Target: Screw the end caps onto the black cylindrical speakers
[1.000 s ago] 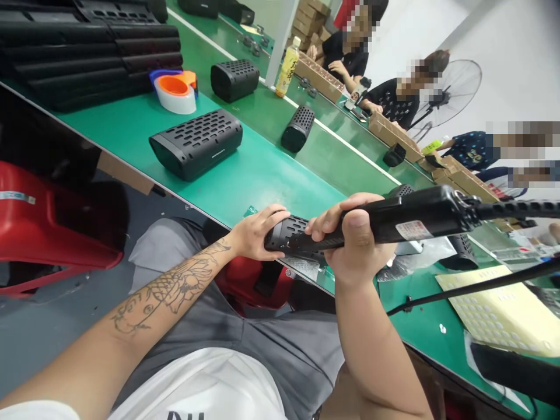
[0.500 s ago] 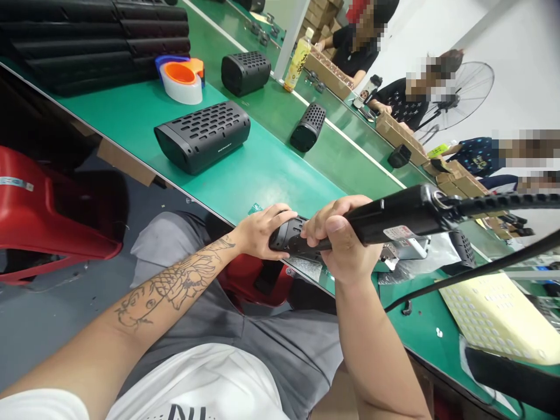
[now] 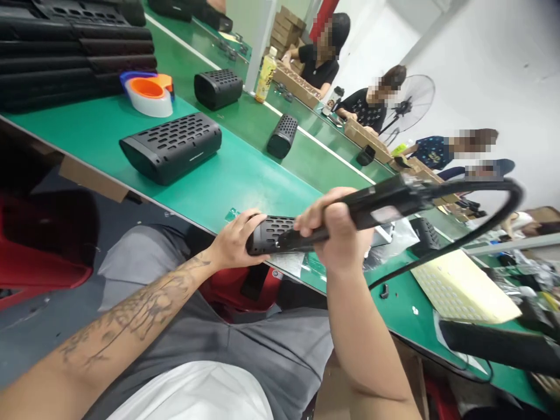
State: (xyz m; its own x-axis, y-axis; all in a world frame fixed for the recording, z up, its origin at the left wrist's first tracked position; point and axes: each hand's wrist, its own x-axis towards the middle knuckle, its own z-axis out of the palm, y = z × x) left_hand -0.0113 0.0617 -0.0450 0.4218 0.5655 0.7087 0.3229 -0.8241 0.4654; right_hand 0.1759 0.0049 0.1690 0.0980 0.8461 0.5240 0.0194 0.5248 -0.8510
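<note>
My left hand point(image 3: 238, 238) is closed round the left end of a black speaker housing point(image 3: 278, 226) with a slotted top, at the table's near edge. In my right hand point(image 3: 335, 230) is a corded black electric screwdriver point(image 3: 371, 204), held slanting with its cable end up to the right. Its tip points down at the housing's front part. Motion blur hides whether the tip touches a screw. My right hand and the tool cover the housing's right end.
Similar speaker housings point(image 3: 172, 146) stand to the left, beside a tape roll point(image 3: 151, 102) and a stack of black housings point(image 3: 79, 58). A yellow sheet of round stickers point(image 3: 466, 286) lies at right. Across the green table point(image 3: 249, 175) are a drink bottle point(image 3: 265, 76) and several co-workers.
The view has shifted, so the surroundings sit further left. The screwdriver's tip has moved across the housing toward its left end, and more of the slotted top shows.
</note>
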